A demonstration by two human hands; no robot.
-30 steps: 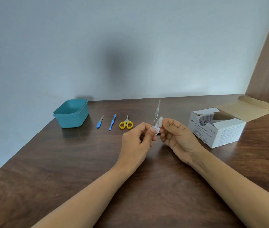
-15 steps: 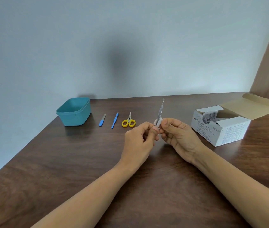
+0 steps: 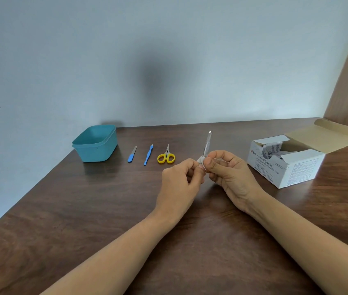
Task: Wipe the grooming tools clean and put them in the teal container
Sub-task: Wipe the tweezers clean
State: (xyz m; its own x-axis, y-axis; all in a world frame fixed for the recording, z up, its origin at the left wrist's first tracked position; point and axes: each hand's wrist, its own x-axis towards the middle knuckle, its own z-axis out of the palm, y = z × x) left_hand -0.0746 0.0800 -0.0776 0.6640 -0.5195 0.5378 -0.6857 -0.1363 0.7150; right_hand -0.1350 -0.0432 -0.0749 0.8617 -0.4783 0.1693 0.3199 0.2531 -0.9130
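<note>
A slim metal grooming tool (image 3: 207, 143) stands nearly upright above the table's middle, between my two hands. My right hand (image 3: 232, 175) pinches its lower end. My left hand (image 3: 179, 184) pinches a small white swab (image 3: 201, 161) against the tool's base. The teal container (image 3: 94, 143) sits at the back left, and I see nothing inside it. To its right, in a row on the table, lie a blue-handled nail file (image 3: 132, 154), a blue cuticle tool (image 3: 148, 155) and yellow-handled scissors (image 3: 166, 156).
An open white box of alcohol swabs (image 3: 285, 169) stands at the right, its flap folded back and packets showing inside. A pale wall runs along the table's far and left edges, and a brown panel rises at the far right.
My hands have stayed together on the tool. The white swab now shows less, bunched between the fingertips low on the tool. The view has shifted slightly.
</note>
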